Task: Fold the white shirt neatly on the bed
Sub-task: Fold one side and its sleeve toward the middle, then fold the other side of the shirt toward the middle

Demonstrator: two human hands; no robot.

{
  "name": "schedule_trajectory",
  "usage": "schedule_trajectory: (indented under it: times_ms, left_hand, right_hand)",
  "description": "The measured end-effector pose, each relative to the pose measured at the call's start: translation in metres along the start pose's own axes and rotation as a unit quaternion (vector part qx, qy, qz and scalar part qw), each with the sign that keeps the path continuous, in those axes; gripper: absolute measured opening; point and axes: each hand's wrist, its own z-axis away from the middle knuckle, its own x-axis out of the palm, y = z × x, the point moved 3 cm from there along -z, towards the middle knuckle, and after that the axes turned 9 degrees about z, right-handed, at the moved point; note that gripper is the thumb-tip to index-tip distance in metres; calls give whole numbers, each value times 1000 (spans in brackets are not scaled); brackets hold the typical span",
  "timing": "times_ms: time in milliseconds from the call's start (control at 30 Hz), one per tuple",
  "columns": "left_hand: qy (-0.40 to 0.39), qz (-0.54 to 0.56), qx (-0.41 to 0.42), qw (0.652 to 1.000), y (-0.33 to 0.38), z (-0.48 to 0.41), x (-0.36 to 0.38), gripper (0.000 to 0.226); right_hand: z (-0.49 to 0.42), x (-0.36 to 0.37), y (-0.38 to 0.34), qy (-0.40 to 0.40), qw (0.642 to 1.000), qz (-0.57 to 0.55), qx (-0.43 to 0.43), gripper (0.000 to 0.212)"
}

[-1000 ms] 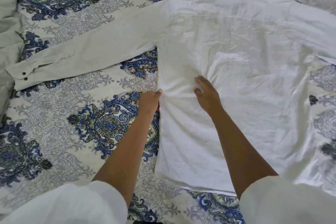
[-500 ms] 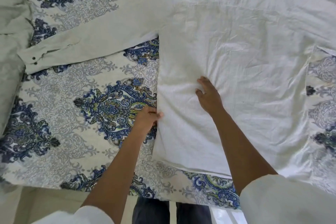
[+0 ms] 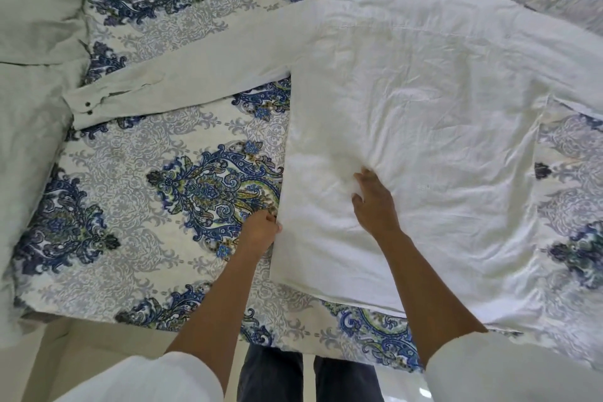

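We log the white shirt [image 3: 440,101] spread flat on the bed [image 3: 130,153], our left hand [image 3: 261,232] pinching its side edge, apparently to tug it straight, while our right hand [image 3: 375,202], fingers loosely extended, presses the cloth as an anchor.

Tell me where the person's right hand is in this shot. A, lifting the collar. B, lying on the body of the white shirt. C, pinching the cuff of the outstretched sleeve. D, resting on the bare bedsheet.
B: the right hand lies with its fingers spread on the body of the white shirt, well away from cuff and collar, while the left hand holds the shirt's side edge.
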Motion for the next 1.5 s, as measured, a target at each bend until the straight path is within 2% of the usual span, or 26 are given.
schedule_trajectory:
  times_ms: [67,133,233,300,333,400,467,533,600,633,700,767,800,867,933,967,1000,1033,1067,1133,1200,1233,1300,1400,1467,1500]
  left_hand:
    - [68,-96,66,991,26,-2,-5,27]
    - [123,-96,162,974,61,-3,-10,27]
    - [127,10,218,968,111,-14,-21,24]
    - [133,132,174,967,126,-34,-43,26]
    - [136,228,130,955,125,-50,-58,23]
    - [140,444,32,885,114,-87,-96,19]
    - [155,617,-12,771,97,-119,-142,18]
    - [172,722,-19,670,85,-145,-182,17]
    - [165,759,1,630,87,-162,-214,28]
    - [156,758,15,633,94,-165,-228,26]
    - [146,737,29,659,113,-162,-244,11]
    - [156,691,48,704,141,-149,-249,5]
    - [162,646,88,740,159,-136,-246,5]
    - [153,495,178,837,203,-101,-223,14]
    - [113,348,282,887,251,-61,-187,21]
    - [98,257,334,902,272,-45,-166,21]
    - [86,164,392,901,291,-31,-144,17]
    - [73,103,453,882,306,-19,-123,14]
    - [56,69,508,857,319,-8,-102,18]
    - [26,76,566,821,330,9,-71,29]
    - [26,117,581,805,322,4,-58,36]
    - [40,133,573,808,314,-6,-52,38]
    - [82,125,522,840,294,-33,-43,41]
    - [136,33,437,888,267,-68,-29,48]
    - [137,-39,417,898,258,-82,-15,50]
    - [124,-75,416,898,255,-87,-7,53]
  right_hand:
    - [-1,-7,-4,-5,1000,-21,3,47]
    - [-7,-16,-15,1,999,-54,0,45]
    - [-23,-27,-39,17,989,-146,10,38]
    - [-40,-30,-57,26,979,-203,23,34]
    - [-50,-30,-64,28,972,-230,30,32]
    - [-70,-30,-81,26,952,-301,44,28]
    - [-91,-27,-97,8,939,-339,53,26]
    - [-108,-25,-112,-4,933,-354,58,25]
    - [-122,-23,-129,-14,918,-390,71,22]
    - [-126,-25,-139,-15,913,-402,75,21]
    - [-136,-30,-154,-6,908,-414,69,21]
    - [-141,-38,-167,2,913,-405,54,20]
    - [-141,-45,-176,6,921,-388,37,21]
    - [-144,-59,-190,13,942,-334,-22,49]
    - [-147,-76,-200,35,950,-301,-75,71]
    - [-149,-85,-201,55,940,-325,-89,65]
    - [-152,-98,-196,89,911,-395,-83,43]
    - [-155,-109,-186,116,872,-475,-41,24]
    - [-157,-126,-173,162,840,-518,0,17]
    - [-159,-162,-141,235,788,-568,36,5]
    - [-163,-191,-104,288,752,-587,80,22]
    - [-163,-205,-85,297,730,-607,101,28]
    - [-158,-227,-42,309,702,-627,135,31]
    - [-148,-253,25,349,663,-643,156,37]
    - [-143,-259,67,370,622,-669,168,36]
    - [-140,-256,83,359,617,-675,187,30]
